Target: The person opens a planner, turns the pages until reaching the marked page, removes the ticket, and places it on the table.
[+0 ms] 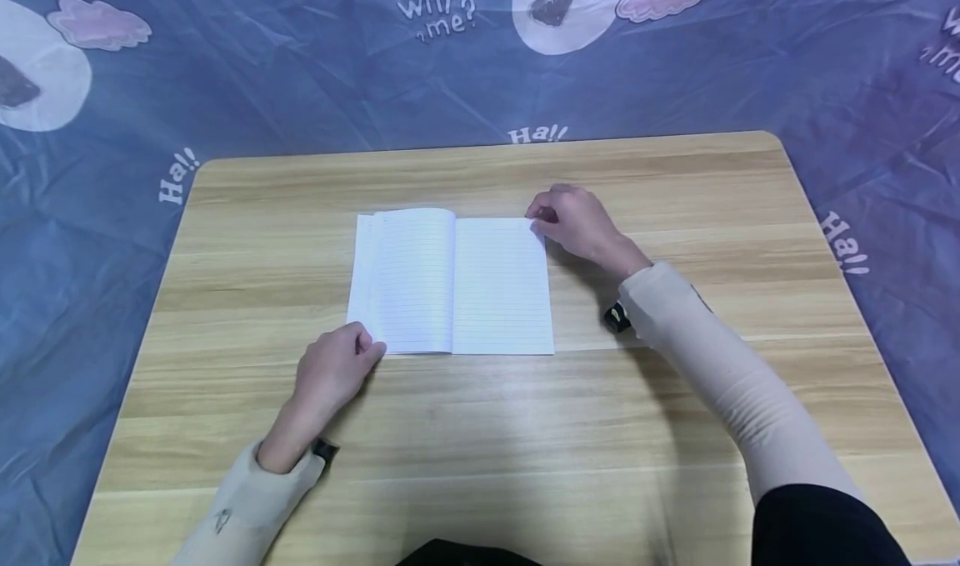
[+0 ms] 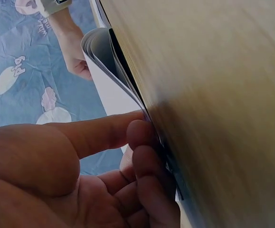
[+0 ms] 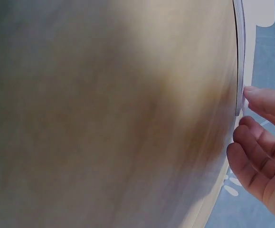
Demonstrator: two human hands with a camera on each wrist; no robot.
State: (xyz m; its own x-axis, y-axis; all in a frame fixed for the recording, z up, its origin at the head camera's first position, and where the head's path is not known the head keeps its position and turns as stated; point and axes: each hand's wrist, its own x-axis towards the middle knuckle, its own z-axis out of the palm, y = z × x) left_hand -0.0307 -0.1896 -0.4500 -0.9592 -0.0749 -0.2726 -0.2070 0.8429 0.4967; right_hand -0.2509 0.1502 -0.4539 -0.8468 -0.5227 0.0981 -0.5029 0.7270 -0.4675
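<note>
Notebook (image 1: 452, 281) lying open at desk (image 1: 480, 433) centre | left hand (image 1: 330, 376) pinching left pages' 7 o'clock corner, fingers curled | right hand (image 1: 576, 222) fingering right page's 1 o'clock corner, fingers loosely bent | advice: keep left pinning, lift one sheet only.

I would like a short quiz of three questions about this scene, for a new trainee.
1. True or false: the notebook lies closed on the table.
2. Which corner of the notebook does the left hand touch? A) far left B) near left C) near right
3. Fill in: the right hand is at the far ____ corner of the notebook.

Key
1. False; it lies open, showing lined pages.
2. B
3. right
</note>
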